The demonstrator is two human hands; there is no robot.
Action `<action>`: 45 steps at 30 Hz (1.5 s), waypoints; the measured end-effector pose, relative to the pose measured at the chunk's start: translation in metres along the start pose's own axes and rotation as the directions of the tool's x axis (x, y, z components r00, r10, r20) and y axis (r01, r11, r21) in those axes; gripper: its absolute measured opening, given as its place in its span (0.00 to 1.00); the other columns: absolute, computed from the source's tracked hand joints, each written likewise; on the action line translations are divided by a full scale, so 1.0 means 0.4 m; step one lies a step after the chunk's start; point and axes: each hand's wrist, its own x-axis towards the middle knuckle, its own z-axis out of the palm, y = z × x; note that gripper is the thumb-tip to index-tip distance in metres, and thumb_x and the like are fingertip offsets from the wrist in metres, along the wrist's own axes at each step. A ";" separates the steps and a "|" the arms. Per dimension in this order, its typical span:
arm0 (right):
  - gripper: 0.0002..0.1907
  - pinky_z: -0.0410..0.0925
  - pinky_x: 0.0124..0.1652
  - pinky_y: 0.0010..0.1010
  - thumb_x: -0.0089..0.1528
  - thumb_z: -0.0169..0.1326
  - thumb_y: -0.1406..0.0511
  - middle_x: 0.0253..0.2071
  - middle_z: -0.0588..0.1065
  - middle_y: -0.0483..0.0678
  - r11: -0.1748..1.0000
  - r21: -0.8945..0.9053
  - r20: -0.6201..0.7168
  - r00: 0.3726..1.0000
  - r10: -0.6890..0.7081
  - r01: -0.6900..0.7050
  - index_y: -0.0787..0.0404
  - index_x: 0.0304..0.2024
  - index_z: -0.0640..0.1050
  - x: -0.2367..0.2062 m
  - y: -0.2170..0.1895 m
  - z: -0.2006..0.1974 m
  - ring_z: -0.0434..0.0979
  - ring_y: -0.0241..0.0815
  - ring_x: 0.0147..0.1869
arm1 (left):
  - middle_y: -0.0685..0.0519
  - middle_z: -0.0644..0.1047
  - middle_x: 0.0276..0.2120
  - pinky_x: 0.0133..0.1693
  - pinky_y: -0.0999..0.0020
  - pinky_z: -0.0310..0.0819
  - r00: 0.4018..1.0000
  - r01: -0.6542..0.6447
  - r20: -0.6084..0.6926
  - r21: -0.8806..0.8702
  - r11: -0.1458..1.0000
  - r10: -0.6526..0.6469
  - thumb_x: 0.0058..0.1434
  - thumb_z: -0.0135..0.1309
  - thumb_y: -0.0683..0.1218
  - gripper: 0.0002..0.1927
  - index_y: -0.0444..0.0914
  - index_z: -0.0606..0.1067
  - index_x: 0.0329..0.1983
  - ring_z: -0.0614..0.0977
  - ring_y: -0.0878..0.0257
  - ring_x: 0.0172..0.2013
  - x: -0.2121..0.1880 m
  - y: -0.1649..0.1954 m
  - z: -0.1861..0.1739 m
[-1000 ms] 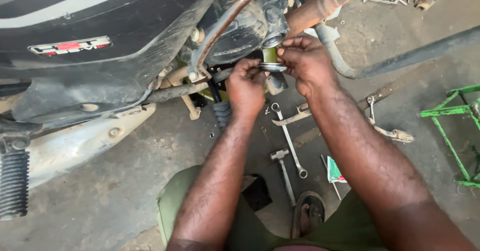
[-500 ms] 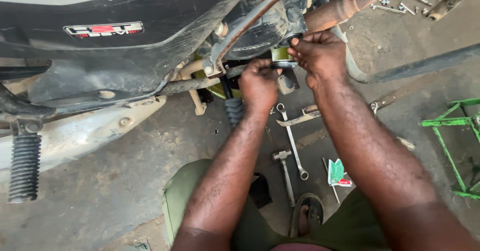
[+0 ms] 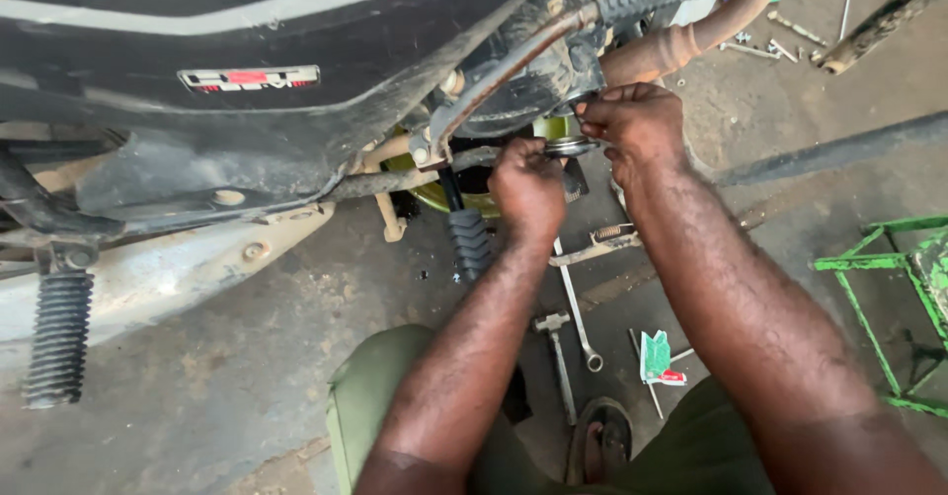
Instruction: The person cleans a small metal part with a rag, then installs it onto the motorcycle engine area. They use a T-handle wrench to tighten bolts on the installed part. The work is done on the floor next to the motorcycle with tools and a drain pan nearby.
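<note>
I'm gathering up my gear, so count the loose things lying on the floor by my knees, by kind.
Spanners: 1, the long one
T-handled tools: 1
Flat metal bars with a spring: 1
Green and red packets: 1
Total: 4
More small tools lie far off by the exhaust, too small to count. Both hands, left and right, hold a round metal part under the engine.

head view, looking down, close range

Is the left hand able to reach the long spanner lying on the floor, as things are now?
Probably yes. The spanner lies in the open just below the left hand, nothing on it; but that hand is now at the round metal part.
</note>
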 end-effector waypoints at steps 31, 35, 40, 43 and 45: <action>0.21 0.75 0.34 0.30 0.44 0.65 0.79 0.36 0.77 0.48 0.925 -0.361 -0.173 0.967 -0.186 0.114 0.66 0.38 0.75 0.058 0.013 0.063 0.79 0.39 0.36 | 0.44 0.83 0.39 0.45 0.58 0.81 0.950 -0.234 -0.201 0.054 0.971 0.240 0.52 0.66 0.36 0.14 0.32 0.80 0.42 0.85 0.49 0.41 0.029 0.012 0.063; 0.21 0.75 0.35 0.30 0.44 0.65 0.79 0.36 0.77 0.48 0.932 -0.347 -0.188 0.965 -0.183 0.109 0.66 0.38 0.75 0.049 0.000 0.078 0.79 0.40 0.38 | 0.44 0.82 0.41 0.44 0.60 0.82 0.958 -0.224 -0.182 0.015 0.975 0.223 0.54 0.64 0.37 0.13 0.33 0.80 0.43 0.86 0.49 0.41 0.038 0.018 0.056; 0.16 0.73 0.35 0.30 0.50 0.64 0.76 0.37 0.78 0.48 0.923 -0.345 -0.120 0.967 -0.226 0.173 0.67 0.39 0.77 0.025 -0.014 0.095 0.80 0.40 0.38 | 0.44 0.83 0.41 0.46 0.59 0.81 0.942 -0.269 -0.198 0.034 0.963 0.270 0.55 0.65 0.37 0.12 0.33 0.81 0.43 0.85 0.48 0.42 0.045 0.023 0.052; 0.14 0.68 0.31 0.34 0.56 0.63 0.72 0.36 0.77 0.50 0.908 -0.418 -0.191 0.973 -0.131 0.040 0.66 0.43 0.75 0.007 -0.035 0.095 0.77 0.41 0.36 | 0.44 0.83 0.41 0.47 0.59 0.81 0.944 -0.263 -0.197 0.024 0.964 0.263 0.54 0.66 0.38 0.13 0.34 0.81 0.42 0.85 0.48 0.42 0.045 0.021 0.052; 0.17 0.61 0.27 0.38 0.58 0.62 0.72 0.35 0.74 0.50 0.904 -0.424 -0.202 0.979 -0.037 -0.053 0.64 0.48 0.74 -0.006 -0.052 0.088 0.72 0.44 0.33 | 0.44 0.83 0.40 0.46 0.59 0.80 0.946 -0.258 -0.203 0.009 0.966 0.254 0.53 0.67 0.38 0.13 0.33 0.81 0.42 0.85 0.48 0.42 0.047 0.019 0.053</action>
